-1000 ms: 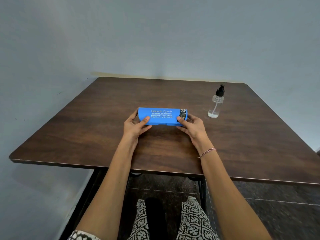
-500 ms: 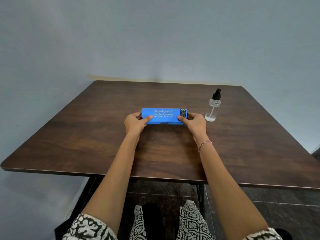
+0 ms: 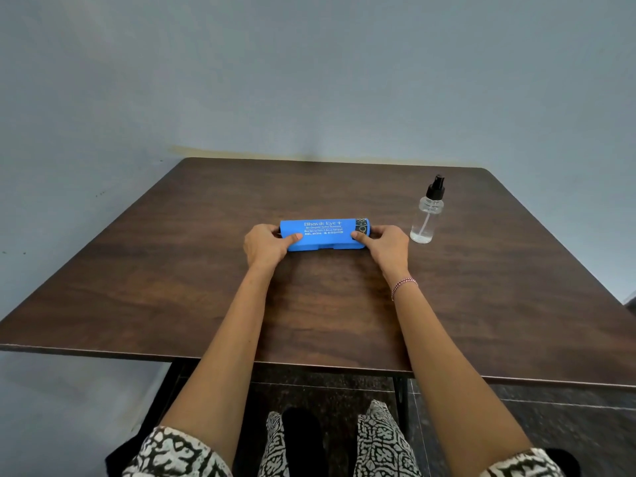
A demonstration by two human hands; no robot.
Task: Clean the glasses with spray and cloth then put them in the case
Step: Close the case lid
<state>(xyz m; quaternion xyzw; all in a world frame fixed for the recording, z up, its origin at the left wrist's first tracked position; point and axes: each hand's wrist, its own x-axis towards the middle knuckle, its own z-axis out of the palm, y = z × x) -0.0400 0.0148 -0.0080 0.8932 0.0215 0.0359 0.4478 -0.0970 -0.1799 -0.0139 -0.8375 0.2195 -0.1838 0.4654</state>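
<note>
Hardly anything moved: our left hand [image 3: 265, 246] and right hand [image 3: 387, 244] still grip the ends of the shut blue plastic glasses case [image 3: 323, 232] with curled fingers.

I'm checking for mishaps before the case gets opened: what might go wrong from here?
The clear spray bottle with a black pump stands close beside the right hand; a sideways move may topple it. That hand and the left hand hold the closed blue plastic glasses case by its ends; if it snaps open, hidden contents might spill.
</note>
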